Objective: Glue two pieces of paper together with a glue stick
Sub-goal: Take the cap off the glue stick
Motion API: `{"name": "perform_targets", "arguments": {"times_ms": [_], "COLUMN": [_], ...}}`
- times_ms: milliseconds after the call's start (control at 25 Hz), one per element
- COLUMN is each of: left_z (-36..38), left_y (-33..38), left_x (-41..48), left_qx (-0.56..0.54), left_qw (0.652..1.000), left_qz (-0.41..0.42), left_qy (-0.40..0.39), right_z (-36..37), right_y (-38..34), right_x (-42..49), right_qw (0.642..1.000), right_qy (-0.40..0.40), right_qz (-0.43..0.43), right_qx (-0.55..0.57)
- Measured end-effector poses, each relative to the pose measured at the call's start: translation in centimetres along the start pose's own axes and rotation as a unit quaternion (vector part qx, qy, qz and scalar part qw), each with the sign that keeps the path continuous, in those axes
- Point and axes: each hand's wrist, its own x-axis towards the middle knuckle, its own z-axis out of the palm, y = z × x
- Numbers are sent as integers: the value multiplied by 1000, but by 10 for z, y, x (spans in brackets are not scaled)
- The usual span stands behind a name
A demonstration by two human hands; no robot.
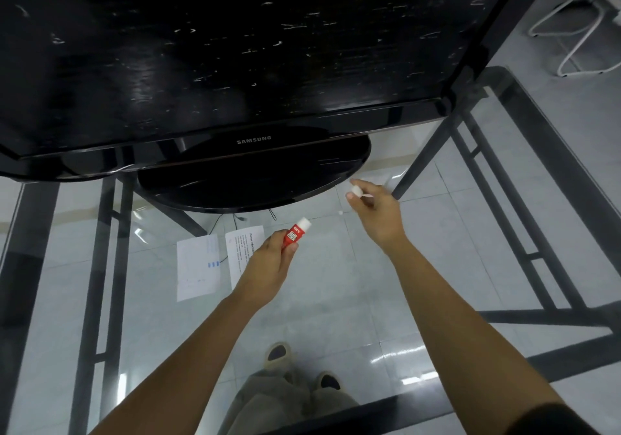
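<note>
The left hand is curled around a red glue stick with a white tip and white lettering. It grips the lower part of the tube, so the white end points up and away from the person. The right hand is raised farther out and to the right, well apart from the left. Its thumb and fingertips pinch a small white cap.

Both hands hover above a clear glass surface with a dark metal frame. Just left of the left hand, two white sheets of printed paper lie flat side by side on the glass. The sheet with small blue marks lies farther from the hand. The sheet with lines of black text is partly hidden behind the left hand and wrist.

Beyond both hands, a large glossy black monitor stands on a round black base. Below the forearms, the person's tan shoes show through the glass on the pale tiled floor.
</note>
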Motion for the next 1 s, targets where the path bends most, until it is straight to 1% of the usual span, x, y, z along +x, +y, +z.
{"name": "perform_targets", "arguments": {"times_ms": [120, 280, 520, 640, 680, 800, 840, 880, 920, 1000], "left_z": [-5, -12, -18, -19, -21, -24, -25, -26, -27, -31], "left_y": [-1, -1, -5, -3, -2, 3, 6, 10, 14, 22], "left_x": [0, 1, 2, 2, 2, -2, -3, -5, -6, -9], "left_qx": [-8, -19, -27, -39, -49, -94, -114, -137, -158, -181], "left_qw": [1000, 1000, 1000, 999, 999, 995, 993, 990, 987, 983], "left_qz": [1, 9, -5, -17, -17, -18, -19, -23, -26, -17], "left_qy": [6, 13, 15, 10, 7, -3, -5, -8, -9, -3], "right_z": [18, 34, 39, 32, 30, 24, 23, 24, 25, 27], "right_y": [18, 34, 39, 36, 34, 13, 3, -7, -18, -37], "right_x": [-5, -6, -4, -6, -9, -25, -33, -41, -49, -62], "right_qw": [998, 992, 989, 991, 992, 993, 993, 994, 996, 998], "right_qy": [-29, -11, -1, -18, -10, 64, 76, 71, 49, -24], "right_qz": [-29, -52, -51, -38, -37, -61, -70, -74, -69, -36], "right_qx": [-37, -118, -138, -125, -121, -76, -57, -34, -7, 55]}}
